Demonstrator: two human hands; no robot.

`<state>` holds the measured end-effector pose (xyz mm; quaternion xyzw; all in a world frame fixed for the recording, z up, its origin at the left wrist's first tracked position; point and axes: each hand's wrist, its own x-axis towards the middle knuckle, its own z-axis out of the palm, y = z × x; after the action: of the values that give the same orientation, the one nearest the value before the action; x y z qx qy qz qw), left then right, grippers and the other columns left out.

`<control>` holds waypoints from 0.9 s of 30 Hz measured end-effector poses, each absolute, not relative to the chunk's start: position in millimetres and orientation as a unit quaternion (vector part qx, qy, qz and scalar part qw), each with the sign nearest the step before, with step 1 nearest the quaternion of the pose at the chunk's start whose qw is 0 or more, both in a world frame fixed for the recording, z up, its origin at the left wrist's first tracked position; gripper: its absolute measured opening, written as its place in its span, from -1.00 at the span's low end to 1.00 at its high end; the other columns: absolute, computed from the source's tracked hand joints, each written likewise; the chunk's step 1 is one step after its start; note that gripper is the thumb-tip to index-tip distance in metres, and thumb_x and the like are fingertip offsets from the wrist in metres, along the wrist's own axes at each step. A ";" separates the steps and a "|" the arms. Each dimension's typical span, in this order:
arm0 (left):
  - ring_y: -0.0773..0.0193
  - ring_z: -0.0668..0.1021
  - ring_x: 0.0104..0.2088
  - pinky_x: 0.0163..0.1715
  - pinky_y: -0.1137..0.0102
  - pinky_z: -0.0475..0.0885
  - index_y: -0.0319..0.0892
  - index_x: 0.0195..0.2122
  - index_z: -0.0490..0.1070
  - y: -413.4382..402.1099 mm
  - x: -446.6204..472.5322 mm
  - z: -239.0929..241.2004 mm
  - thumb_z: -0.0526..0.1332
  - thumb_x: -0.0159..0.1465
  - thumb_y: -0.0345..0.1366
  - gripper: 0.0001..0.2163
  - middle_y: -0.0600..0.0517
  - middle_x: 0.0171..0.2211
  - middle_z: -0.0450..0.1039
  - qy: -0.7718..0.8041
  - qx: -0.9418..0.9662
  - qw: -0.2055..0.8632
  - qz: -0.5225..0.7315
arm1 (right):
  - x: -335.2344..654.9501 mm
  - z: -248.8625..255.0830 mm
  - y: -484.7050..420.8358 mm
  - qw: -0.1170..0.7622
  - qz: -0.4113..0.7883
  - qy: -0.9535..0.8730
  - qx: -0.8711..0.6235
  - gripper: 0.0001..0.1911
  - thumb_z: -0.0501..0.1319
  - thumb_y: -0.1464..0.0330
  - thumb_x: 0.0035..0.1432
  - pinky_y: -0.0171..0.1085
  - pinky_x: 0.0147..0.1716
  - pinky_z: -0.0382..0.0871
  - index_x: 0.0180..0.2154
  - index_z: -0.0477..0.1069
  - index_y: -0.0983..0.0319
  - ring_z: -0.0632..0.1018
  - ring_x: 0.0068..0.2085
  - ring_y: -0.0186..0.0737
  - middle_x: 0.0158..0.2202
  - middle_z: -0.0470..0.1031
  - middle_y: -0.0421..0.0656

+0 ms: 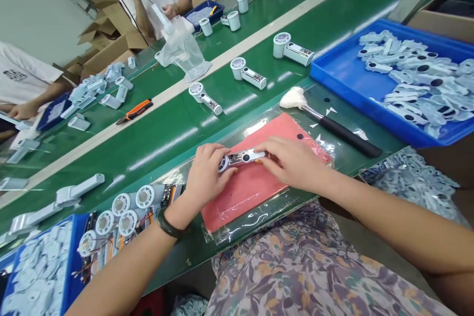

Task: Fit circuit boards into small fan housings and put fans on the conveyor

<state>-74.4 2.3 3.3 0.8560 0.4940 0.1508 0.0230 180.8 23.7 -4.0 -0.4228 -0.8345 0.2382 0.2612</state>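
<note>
A small white hand-held fan body with a silver face plate lies on a pink mat at the bench's near edge. My left hand is closed round its round head end. My right hand presses its fingers on the handle end. Both hands rest on the mat.
A blue tray of pale blue shells stands at the right, a brush in front of it. Three finished fans lie on the green belt. Round fan parts and another blue tray sit left. Two other people work across the belt.
</note>
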 end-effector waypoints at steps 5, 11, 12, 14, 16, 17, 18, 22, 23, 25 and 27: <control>0.08 0.54 -0.05 -0.04 0.15 0.51 -0.11 -0.04 0.40 5.2 -74.1 1.4 0.32 0.30 -0.30 -0.77 -0.05 -0.11 0.51 0.518 0.830 0.107 0.179 | 150.6 -4.1 36.1 0.215 0.195 -0.870 -0.397 -0.73 0.06 0.33 0.39 -0.23 -0.32 0.24 -0.08 0.52 0.20 0.52 -0.19 -0.13 -0.16 0.56 -0.07; 0.09 0.55 -0.05 -0.01 0.12 0.48 -0.10 -0.03 0.45 2.7 -66.4 -0.4 0.27 0.36 -0.28 -0.82 -0.05 -0.09 0.56 0.501 0.823 0.123 0.238 | 146.9 -4.0 45.6 0.184 0.183 -0.895 -0.363 -0.69 0.05 0.31 0.44 -0.18 -0.21 0.29 -0.04 0.55 0.20 0.49 -0.11 -0.08 -0.10 0.56 -0.04; 0.10 0.55 -0.07 -0.03 0.14 0.49 -0.10 -0.06 0.47 2.6 -65.3 -0.2 0.25 0.37 -0.29 -0.87 -0.04 -0.12 0.57 0.504 0.818 0.130 0.246 | 148.3 -5.3 46.2 0.191 0.186 -0.895 -0.358 -0.69 0.06 0.30 0.44 -0.17 -0.18 0.30 -0.02 0.56 0.18 0.49 -0.11 -0.08 -0.11 0.55 -0.04; 0.12 0.57 -0.11 -0.06 0.16 0.51 -0.10 -0.12 0.49 2.4 -63.5 0.1 0.24 0.37 -0.32 -0.91 -0.03 -0.17 0.58 0.518 0.803 0.147 0.254 | 150.3 -9.8 46.5 0.213 0.202 -0.888 -0.353 -0.70 0.08 0.29 0.46 -0.15 -0.13 0.32 -0.02 0.58 0.14 0.48 -0.10 -0.09 -0.13 0.55 -0.07; 0.12 0.58 -0.11 -0.05 0.14 0.53 -0.09 -0.14 0.51 2.0 -62.1 0.4 0.25 0.35 -0.32 -0.91 -0.02 -0.18 0.59 0.530 0.792 0.159 0.257 | 150.7 -16.2 45.3 0.246 0.219 -0.874 -0.358 -0.72 0.10 0.29 0.46 -0.13 -0.08 0.32 -0.06 0.60 0.10 0.48 -0.08 -0.09 -0.14 0.54 -0.09; 0.11 0.58 -0.10 -0.04 0.13 0.53 -0.08 -0.14 0.52 1.8 -61.6 0.4 0.26 0.34 -0.33 -0.90 -0.03 -0.17 0.59 0.532 0.790 0.163 0.258 | 150.4 -19.6 44.3 0.265 0.223 -0.863 -0.367 -0.73 0.12 0.29 0.45 -0.11 -0.06 0.32 -0.08 0.61 0.09 0.48 -0.06 -0.09 -0.12 0.53 -0.09; 0.11 0.59 -0.09 -0.03 0.13 0.54 -0.08 -0.13 0.53 1.6 -61.3 0.2 0.26 0.34 -0.33 -0.89 -0.03 -0.16 0.59 0.533 0.789 0.163 0.259 | 149.8 -22.9 43.3 0.282 0.226 -0.852 -0.378 -0.75 0.15 0.28 0.43 -0.10 -0.04 0.33 -0.10 0.62 0.09 0.48 -0.04 -0.08 -0.09 0.52 -0.08; 0.09 0.60 -0.05 0.01 0.10 0.54 -0.08 -0.12 0.55 2.0 -61.6 -0.8 0.26 0.35 -0.34 -0.88 -0.05 -0.13 0.60 0.536 0.789 0.158 0.255 | 148.0 -30.0 42.7 0.302 0.263 -0.826 -0.396 -0.80 0.22 0.26 0.39 -0.06 0.00 0.36 -0.13 0.63 0.11 0.49 -0.02 -0.07 -0.05 0.49 -0.06; 0.09 0.60 -0.04 0.02 0.10 0.54 -0.08 -0.12 0.55 2.0 -61.9 -0.6 0.26 0.35 -0.34 -0.88 -0.05 -0.13 0.60 0.536 0.790 0.154 0.254 | 148.2 -29.8 44.0 0.299 0.289 -0.821 -0.390 -0.79 0.21 0.27 0.39 -0.07 0.01 0.37 -0.13 0.63 0.12 0.50 -0.02 -0.08 -0.06 0.50 -0.07; 0.08 0.60 -0.01 0.04 0.08 0.54 -0.08 -0.12 0.54 0.8 -62.1 0.7 0.27 0.34 -0.33 -0.89 -0.05 -0.13 0.61 0.531 0.798 0.139 0.249 | 150.3 -27.5 47.8 0.287 0.356 -0.806 -0.377 -0.79 0.20 0.29 0.39 -0.08 0.05 0.38 -0.11 0.61 0.13 0.53 0.00 -0.11 -0.06 0.55 -0.08; 0.05 0.59 0.03 0.07 0.04 0.52 -0.07 -0.15 0.52 -3.7 -61.0 3.2 0.28 0.35 -0.30 -0.92 -0.04 -0.14 0.61 0.515 0.813 0.120 0.244 | 154.6 -23.3 52.0 0.259 0.414 -0.793 -0.365 -0.75 0.24 0.27 0.35 -0.09 0.08 0.39 0.01 0.56 0.13 0.54 0.05 -0.10 0.01 0.57 -0.08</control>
<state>-61.0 -3.7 3.2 0.8134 0.5146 0.2435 0.1195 154.6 52.0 -23.3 -0.3653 -0.7927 0.4135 0.2591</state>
